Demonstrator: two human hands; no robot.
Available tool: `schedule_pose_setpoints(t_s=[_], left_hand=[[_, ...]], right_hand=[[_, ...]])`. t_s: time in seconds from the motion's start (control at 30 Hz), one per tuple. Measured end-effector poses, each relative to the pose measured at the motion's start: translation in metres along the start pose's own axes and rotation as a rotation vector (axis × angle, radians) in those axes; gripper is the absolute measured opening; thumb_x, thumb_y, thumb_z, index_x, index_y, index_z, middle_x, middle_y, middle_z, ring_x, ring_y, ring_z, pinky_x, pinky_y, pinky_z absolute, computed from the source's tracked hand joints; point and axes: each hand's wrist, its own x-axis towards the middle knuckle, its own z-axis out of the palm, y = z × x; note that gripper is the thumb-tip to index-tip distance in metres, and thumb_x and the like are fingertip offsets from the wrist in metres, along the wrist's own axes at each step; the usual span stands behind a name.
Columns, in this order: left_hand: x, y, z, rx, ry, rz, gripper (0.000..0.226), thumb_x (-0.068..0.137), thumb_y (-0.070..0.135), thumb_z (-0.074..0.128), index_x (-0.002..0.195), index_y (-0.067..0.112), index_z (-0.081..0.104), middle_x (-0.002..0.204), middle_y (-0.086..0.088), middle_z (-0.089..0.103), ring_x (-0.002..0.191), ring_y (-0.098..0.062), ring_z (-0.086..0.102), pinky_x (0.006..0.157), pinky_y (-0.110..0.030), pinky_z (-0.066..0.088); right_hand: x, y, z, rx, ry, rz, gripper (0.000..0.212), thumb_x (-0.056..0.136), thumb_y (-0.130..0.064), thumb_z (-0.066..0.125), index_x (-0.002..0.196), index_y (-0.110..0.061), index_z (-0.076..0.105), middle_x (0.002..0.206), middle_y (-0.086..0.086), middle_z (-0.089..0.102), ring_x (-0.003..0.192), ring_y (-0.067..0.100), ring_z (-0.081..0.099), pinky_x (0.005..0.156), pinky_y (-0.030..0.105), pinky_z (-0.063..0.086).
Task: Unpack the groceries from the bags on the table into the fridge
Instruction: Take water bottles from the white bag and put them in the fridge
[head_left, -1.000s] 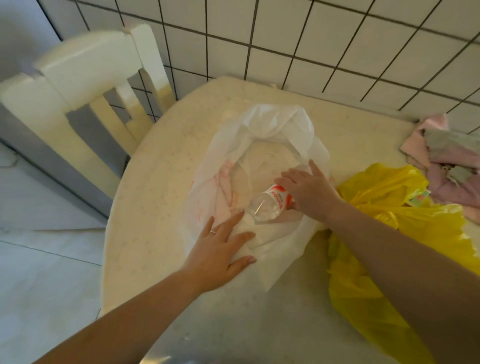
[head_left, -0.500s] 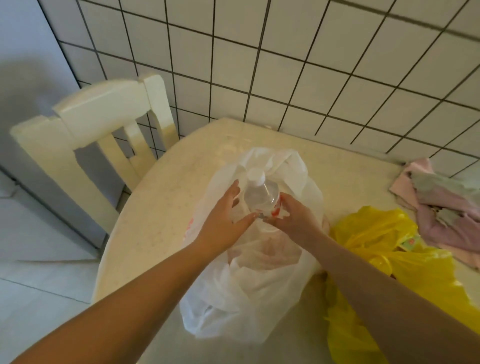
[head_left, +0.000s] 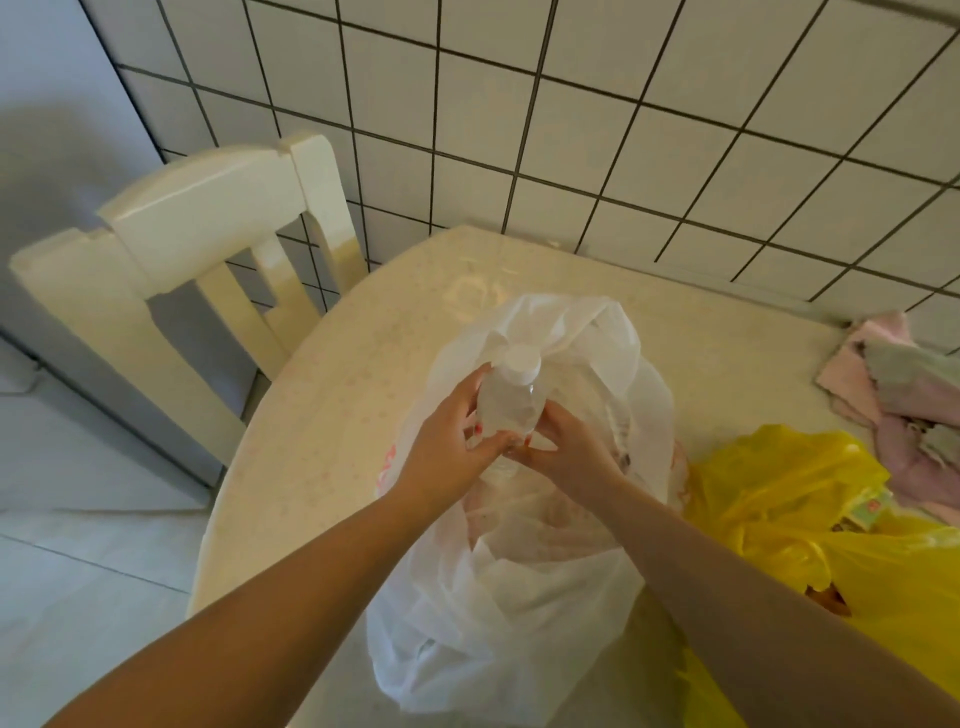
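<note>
A clear plastic bottle (head_left: 511, 397) with a white cap stands upright above the open white plastic bag (head_left: 498, 613) on the cream table (head_left: 332, 395). My left hand (head_left: 447, 447) grips the bottle's left side and my right hand (head_left: 566, 449) grips its lower right side, fingertips meeting below it. Both hands hide the bottle's lower part and its label. Something pale pink shows through the white bag. A yellow plastic bag (head_left: 810, 525) lies crumpled on the right, with a small packet showing at its opening.
A cream wooden chair (head_left: 197, 249) stands at the table's left end. A white tiled wall (head_left: 623, 130) runs behind the table. Pink and grey cloths (head_left: 898, 400) are piled at the far right. Pale floor tiles (head_left: 78, 519) lie to the left.
The bottle came out of the white bag, turned upright and rose. My left hand left the bag's edge and joined my right hand on the bottle.
</note>
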Motion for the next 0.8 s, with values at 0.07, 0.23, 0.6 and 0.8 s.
schedule_pose_setpoints(t_s=[0.07, 0.23, 0.6, 0.8], left_hand=[[0.0, 0.001, 0.003, -0.002, 0.012, -0.006, 0.075, 0.08, 0.035, 0.071, 0.142, 0.035, 0.029, 0.123, 0.027, 0.043, 0.112, 0.007, 0.044, 0.084, -0.004, 0.04], [-0.004, 0.0, 0.012, 0.022, 0.057, 0.036, 0.067, 0.084, 0.034, 0.067, 0.13, 0.055, 0.023, 0.118, 0.04, 0.04, 0.11, 0.013, 0.046, 0.092, -0.014, 0.04], [-0.039, -0.009, 0.02, -0.069, 0.231, 0.053, 0.051, 0.086, 0.033, 0.064, 0.132, 0.034, 0.04, 0.129, 0.017, 0.047, 0.12, -0.002, 0.047, 0.1, -0.032, 0.044], [-0.069, -0.003, 0.05, 0.197, 0.16, 0.498, 0.032, 0.088, 0.022, 0.056, 0.12, 0.022, 0.052, 0.118, 0.008, 0.055, 0.112, -0.011, 0.053, 0.096, -0.026, 0.044]], right_hand=[[0.004, 0.001, -0.001, -0.01, -0.002, -0.004, 0.053, 0.072, -0.021, 0.08, 0.12, -0.02, 0.056, 0.111, -0.012, 0.065, 0.11, 0.002, 0.058, 0.098, 0.033, 0.046], [0.006, 0.003, -0.011, -0.065, -0.1, -0.008, 0.07, 0.071, -0.027, 0.08, 0.132, -0.018, 0.047, 0.125, -0.01, 0.058, 0.12, 0.004, 0.051, 0.094, 0.025, 0.048], [-0.011, -0.008, -0.056, -0.466, -0.105, -0.083, 0.073, 0.083, -0.038, 0.066, 0.145, -0.028, 0.028, 0.145, -0.005, 0.04, 0.132, 0.01, 0.038, 0.106, 0.035, 0.037], [-0.015, 0.022, -0.076, -1.343, -0.29, -0.082, 0.056, 0.098, -0.041, 0.034, 0.149, -0.03, 0.012, 0.158, -0.005, 0.01, 0.145, 0.015, 0.004, 0.116, 0.049, 0.005]])
